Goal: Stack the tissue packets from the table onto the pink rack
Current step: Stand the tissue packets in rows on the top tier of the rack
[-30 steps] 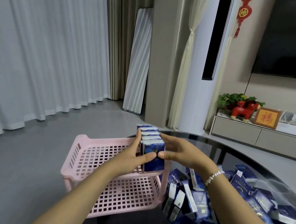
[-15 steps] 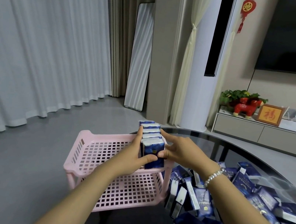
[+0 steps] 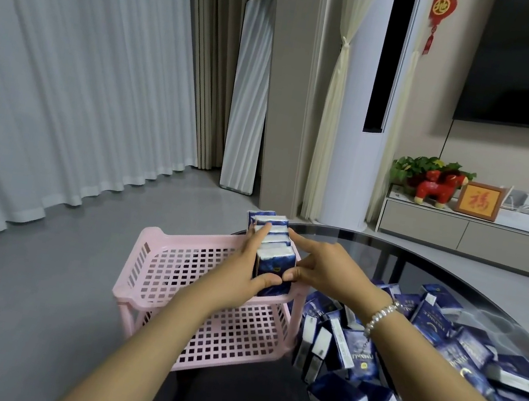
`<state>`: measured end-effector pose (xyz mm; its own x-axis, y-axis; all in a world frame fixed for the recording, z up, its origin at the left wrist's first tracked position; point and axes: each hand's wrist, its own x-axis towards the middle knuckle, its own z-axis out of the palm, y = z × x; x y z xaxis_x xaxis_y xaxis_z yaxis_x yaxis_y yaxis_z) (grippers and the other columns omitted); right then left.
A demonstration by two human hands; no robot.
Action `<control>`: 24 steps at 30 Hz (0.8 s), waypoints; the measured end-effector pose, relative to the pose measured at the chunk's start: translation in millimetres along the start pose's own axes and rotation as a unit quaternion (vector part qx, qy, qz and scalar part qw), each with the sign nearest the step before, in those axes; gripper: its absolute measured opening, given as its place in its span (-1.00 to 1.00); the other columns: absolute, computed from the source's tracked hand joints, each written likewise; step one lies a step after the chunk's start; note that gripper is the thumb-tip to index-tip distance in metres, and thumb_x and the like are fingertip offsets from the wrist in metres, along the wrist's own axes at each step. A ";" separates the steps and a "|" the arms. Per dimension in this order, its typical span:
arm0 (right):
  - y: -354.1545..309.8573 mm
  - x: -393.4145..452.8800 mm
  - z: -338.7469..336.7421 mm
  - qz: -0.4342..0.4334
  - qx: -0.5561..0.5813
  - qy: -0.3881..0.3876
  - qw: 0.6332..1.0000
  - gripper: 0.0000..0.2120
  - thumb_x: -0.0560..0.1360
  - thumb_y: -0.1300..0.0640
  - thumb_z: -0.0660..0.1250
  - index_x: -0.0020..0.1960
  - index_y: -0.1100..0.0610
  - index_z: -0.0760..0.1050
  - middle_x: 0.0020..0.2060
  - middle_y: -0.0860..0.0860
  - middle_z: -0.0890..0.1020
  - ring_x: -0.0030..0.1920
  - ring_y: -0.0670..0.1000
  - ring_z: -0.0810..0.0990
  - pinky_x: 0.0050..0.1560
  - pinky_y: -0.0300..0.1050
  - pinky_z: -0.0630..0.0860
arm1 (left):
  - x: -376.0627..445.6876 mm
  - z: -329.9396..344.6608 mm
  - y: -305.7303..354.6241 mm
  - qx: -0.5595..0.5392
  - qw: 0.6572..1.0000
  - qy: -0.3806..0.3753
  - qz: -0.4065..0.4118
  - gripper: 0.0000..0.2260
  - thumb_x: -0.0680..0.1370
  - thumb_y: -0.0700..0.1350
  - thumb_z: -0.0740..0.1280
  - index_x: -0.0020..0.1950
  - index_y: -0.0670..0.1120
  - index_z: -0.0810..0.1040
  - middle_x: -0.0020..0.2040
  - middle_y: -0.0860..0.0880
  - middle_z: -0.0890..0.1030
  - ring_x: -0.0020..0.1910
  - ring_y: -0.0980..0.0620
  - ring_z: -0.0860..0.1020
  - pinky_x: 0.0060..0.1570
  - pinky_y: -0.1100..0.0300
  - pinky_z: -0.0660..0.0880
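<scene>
Blue-wrapped row of tissue packets (image 3: pixel 271 253) upright at right end of pink plastic lattice rack (image 3: pixel 154 273), long axis running away; left hand (image 3: pixel 240 276), right hand (image 3: pixel 321 268) grasp it from both sides. Loose packets (image 3: pixel 440 349) on glass counter (image 3: pixel 370 248), nearer right hand.

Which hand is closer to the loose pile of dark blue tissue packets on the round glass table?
Right. The right hand grips the row of blue packets on the pink plastic rack, directly above the pile. The left hand holds the row's far side.
</scene>
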<state>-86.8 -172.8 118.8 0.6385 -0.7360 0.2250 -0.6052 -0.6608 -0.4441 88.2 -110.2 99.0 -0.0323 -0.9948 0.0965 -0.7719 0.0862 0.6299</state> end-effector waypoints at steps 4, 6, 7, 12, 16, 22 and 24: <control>-2.0 -0.1 1.1 0.005 -0.013 -0.003 1.000 -0.28 0.44 0.03 0.41 0.50 -0.01 0.13 -0.14 0.03 0.72 -0.33 -0.28 0.49 -0.27 -0.43 0.34 | 2.2 -0.9 -1.4 0.023 1.000 0.002 0.002 -0.18 0.52 0.03 0.37 0.53 0.22 -0.18 0.59 0.06 -0.11 0.52 -0.02 0.15 0.46 -0.05 0.21; -1.3 -0.7 1.5 0.002 -0.025 -0.007 1.000 -0.30 0.43 0.04 0.42 0.48 -0.02 0.17 -0.17 0.02 0.72 -0.40 -0.29 0.48 -0.35 -0.43 0.32 | 2.1 2.1 -1.1 0.046 0.999 0.007 0.010 -0.16 0.51 0.02 0.39 0.54 0.22 -0.17 0.58 0.08 -0.19 0.54 -0.02 0.10 0.47 -0.06 0.18; -0.5 -1.2 1.2 -0.002 -0.030 -0.009 1.000 -0.31 0.43 0.05 0.42 0.47 -0.02 0.20 -0.17 0.02 0.72 -0.40 -0.28 0.47 -0.36 -0.44 0.31 | 1.4 3.5 -1.7 0.053 0.998 0.010 0.014 -0.15 0.50 0.02 0.40 0.54 0.21 -0.16 0.58 0.09 -0.20 0.54 -0.02 0.09 0.48 -0.06 0.18; 6.2 -2.9 3.9 0.001 0.030 0.002 1.000 -0.28 0.38 -0.06 0.44 0.46 -0.04 0.23 0.00 -0.10 0.66 -0.04 -0.25 0.51 0.08 -0.33 0.43 | -5.3 1.0 -10.5 0.020 1.000 0.008 0.015 -0.21 0.48 0.15 0.37 0.54 0.23 -0.08 0.57 0.06 0.14 0.48 0.03 0.25 0.42 0.00 0.28; 13.6 -4.8 6.2 -0.033 0.086 0.023 0.995 -0.18 0.37 -0.20 0.38 0.49 -0.21 0.01 0.40 -0.12 0.17 0.40 -0.04 0.18 0.38 -0.08 0.25 | -5.7 -5.0 0.7 0.053 0.997 -0.054 -0.003 -0.23 0.53 0.22 0.25 0.55 0.16 -0.20 0.59 0.07 -0.06 0.53 0.01 0.12 0.47 0.02 0.19; 8.9 5.1 3.6 -0.054 0.081 -0.043 0.994 -0.30 0.50 -0.18 0.21 0.52 -0.09 -0.04 0.48 -0.28 -0.14 0.50 -0.16 -0.20 0.50 -0.03 -0.10 | 3.5 -13.8 2.4 -0.107 0.994 -0.019 -0.018 -0.51 0.65 0.06 0.02 0.55 0.16 -0.08 0.57 0.14 -0.19 0.55 0.10 -0.10 0.51 0.00 -0.03; 9.3 6.6 4.2 -0.050 0.085 -0.035 0.995 -0.30 0.50 -0.17 0.23 0.52 -0.06 0.00 0.49 -0.26 -0.07 0.50 -0.17 -0.13 0.50 -0.05 -0.06 | 8.5 -11.5 -0.6 -0.090 0.995 0.039 0.020 -0.51 0.67 0.02 0.00 0.55 0.15 -0.14 0.56 0.18 -0.22 0.52 0.18 -0.09 0.50 0.09 -0.03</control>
<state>-86.2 -183.1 112.6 0.7265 -0.6518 0.2179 -0.4514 -0.6917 -0.5637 95.7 -118.1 108.3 -0.0067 -0.9837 0.1798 -0.6450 0.1417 0.7509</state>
